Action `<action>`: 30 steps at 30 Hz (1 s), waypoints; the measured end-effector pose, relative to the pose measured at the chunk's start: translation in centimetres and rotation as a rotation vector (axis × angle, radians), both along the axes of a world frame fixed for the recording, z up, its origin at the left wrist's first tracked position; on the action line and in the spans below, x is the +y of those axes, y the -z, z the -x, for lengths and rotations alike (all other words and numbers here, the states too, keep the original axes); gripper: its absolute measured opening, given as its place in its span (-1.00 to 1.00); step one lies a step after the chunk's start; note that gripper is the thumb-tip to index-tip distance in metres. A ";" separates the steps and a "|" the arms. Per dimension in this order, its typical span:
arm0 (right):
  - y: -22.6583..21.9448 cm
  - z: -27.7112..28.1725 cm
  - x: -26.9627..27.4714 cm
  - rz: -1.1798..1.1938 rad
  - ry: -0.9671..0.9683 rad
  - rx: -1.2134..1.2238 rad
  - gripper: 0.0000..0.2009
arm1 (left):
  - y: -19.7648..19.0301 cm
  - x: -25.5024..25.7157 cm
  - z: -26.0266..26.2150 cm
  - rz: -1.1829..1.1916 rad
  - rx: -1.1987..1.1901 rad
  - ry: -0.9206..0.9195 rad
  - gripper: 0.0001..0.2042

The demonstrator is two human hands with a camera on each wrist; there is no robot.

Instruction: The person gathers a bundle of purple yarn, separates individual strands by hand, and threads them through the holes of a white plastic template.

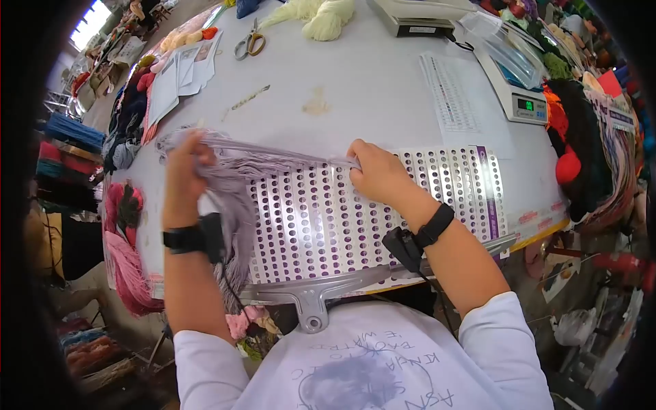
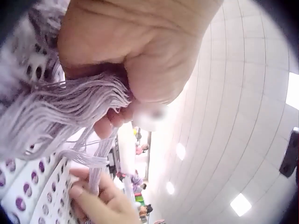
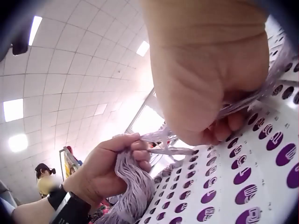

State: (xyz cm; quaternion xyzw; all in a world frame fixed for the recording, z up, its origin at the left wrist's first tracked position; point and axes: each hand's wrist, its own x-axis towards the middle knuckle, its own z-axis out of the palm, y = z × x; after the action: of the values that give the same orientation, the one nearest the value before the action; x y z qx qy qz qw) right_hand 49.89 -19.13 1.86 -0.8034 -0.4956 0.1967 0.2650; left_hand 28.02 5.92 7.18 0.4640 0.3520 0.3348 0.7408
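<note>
A person in a white printed shirt leans over a broad white table (image 1: pixel 369 82), where the left hand (image 1: pixel 183 164) clenches a thick hank of pale lilac yarn (image 1: pixel 236 198) that droops down past the wrist, while the right hand (image 1: pixel 376 171) pinches a few strands drawn taut from that hank and holds them down against a white card punched with rows of holes and purple labels (image 1: pixel 383 219). The card lies flat at the near edge of the table, over a grey metal bracket (image 1: pixel 311 301). Farther back on the table sit scissors (image 1: pixel 249 42), a cream skein (image 1: pixel 321 17), loose printed sheets (image 1: pixel 184 68) and a digital scale (image 1: pixel 523 102) showing a green readout. Skeins of red, pink, blue and dark yarn crowd the table's edges and the shelves around it. The wrist views look up at a white tiled ceiling (image 3: pixel 84 70) with square light panels, and what seems to be another person stands blurred in the distance.
</note>
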 end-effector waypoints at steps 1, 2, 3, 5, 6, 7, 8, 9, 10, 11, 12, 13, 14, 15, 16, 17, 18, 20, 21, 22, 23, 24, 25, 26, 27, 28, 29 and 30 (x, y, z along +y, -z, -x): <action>0.1 0.1 0.1 -0.006 0.022 -0.003 -0.80 | -0.8 1.8 1.1 0.009 -0.022 -0.034 -0.88; 0.1 0.2 0.1 -0.010 0.025 0.001 -0.80 | -1.5 3.3 1.8 0.019 -0.043 -0.065 -0.87; 0.0 0.2 0.2 0.007 0.035 0.015 -0.81 | -1.6 5.1 2.3 0.015 -0.041 -0.061 -0.87; 0.0 0.3 0.2 0.019 0.048 0.024 -0.81 | -1.5 7.4 2.5 -0.144 -0.081 -0.065 -0.95; 0.3 0.4 0.2 -0.013 0.059 -0.003 -0.82 | -2.4 5.8 1.3 -0.148 -0.084 -0.061 -0.95; 0.5 0.5 0.2 -0.046 0.071 -0.030 -0.82 | -4.0 2.8 -0.8 -0.249 -0.070 -0.243 -0.95; 0.8 0.4 0.2 -0.051 0.076 -0.034 -0.82 | -4.9 1.1 -2.1 -0.349 -0.058 -0.424 -0.94; 1.0 0.5 0.2 -0.066 0.077 -0.056 -0.82 | -4.3 1.3 -1.9 -0.362 -0.092 -0.409 -0.84; 1.1 0.6 0.1 -0.081 0.077 -0.076 -0.82 | -3.9 0.6 -2.3 -0.364 -0.094 -0.407 -0.84; 1.0 0.6 0.0 -0.085 0.076 -0.078 -0.82 | -3.6 -1.0 -3.1 -0.348 -0.076 -0.307 -0.81; 0.8 0.6 -0.2 -0.084 0.086 -0.048 -0.81 | -3.5 -2.8 -3.8 -0.334 -0.059 -0.211 -0.78; 0.5 0.7 -0.1 -0.083 0.091 -0.019 -0.80 | -3.4 -4.8 -4.3 -0.284 -0.073 -0.108 -0.76; 0.2 0.8 0.1 -0.087 0.080 -0.019 -0.80 | -3.2 -6.8 -4.6 -0.231 -0.085 -0.008 -0.73; -0.2 1.0 0.2 -0.084 0.098 -0.007 -0.78 | -3.1 -8.6 -4.8 -0.167 -0.063 0.073 -0.74; -0.7 1.2 0.4 -0.080 0.117 0.006 -0.76 | -3.1 -9.7 -4.6 -0.101 -0.040 0.156 -0.74; -1.1 1.4 0.7 -0.082 0.110 0.009 -0.76 | -2.5 -9.9 -4.1 -0.103 -0.037 0.149 -0.74; -1.6 1.6 1.2 -0.126 0.067 -0.007 -0.78 | -1.3 -9.9 -3.8 0.053 -0.054 0.289 -0.75; -2.0 1.9 2.1 -0.170 0.027 -0.024 -0.80 | -0.6 -10.5 -3.4 0.210 -0.071 0.430 -0.75; -2.2 2.0 2.6 -0.084 -0.012 -0.096 -0.83 | -0.5 -11.2 -3.4 0.351 -0.134 0.425 -0.75; -2.3 1.9 3.1 0.001 -0.051 -0.167 -0.85 | -0.5 -11.9 -3.3 0.491 -0.197 0.417 -0.73; -2.1 1.7 3.5 -0.002 -0.054 -0.169 -0.85 | -0.5 -12.6 -3.2 0.509 -0.199 0.362 -0.72; -1.4 1.4 4.0 -0.017 -0.042 -0.133 -0.87 | -0.6 -13.2 -3.1 0.507 -0.202 0.355 -0.72; -0.9 1.2 4.6 -0.030 -0.035 -0.099 -0.87 | -0.6 -13.7 -2.8 0.508 -0.212 0.311 -0.72; -0.4 0.7 5.1 -0.030 -0.050 -0.100 -0.87 | -0.6 -14.0 -2.4 0.510 -0.221 0.265 -0.73; -0.2 0.1 5.4 -0.017 -0.009 0.040 -0.87 | 0.1 -13.7 -1.8 0.540 -0.289 0.334 -0.73; 0.1 -0.4 5.9 -0.003 0.034 0.179 -0.86 | 0.5 -13.9 -1.5 0.538 -0.295 0.323 -0.73; -0.1 -0.5 6.3 -0.001 0.026 0.177 -0.86 | 0.7 -14.3 -1.4 0.524 -0.252 0.290 -0.73; -0.3 -0.7 6.7 -0.147 0.151 0.526 -0.82 | 1.0 -14.5 -1.3 0.513 -0.208 0.260 -0.73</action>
State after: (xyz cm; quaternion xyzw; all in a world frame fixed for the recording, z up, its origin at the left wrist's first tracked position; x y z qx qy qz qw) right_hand 50.54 -12.47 2.15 -0.7381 -0.3612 0.3417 0.4560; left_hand 29.35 -8.59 6.20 0.2662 0.2849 0.1831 0.9025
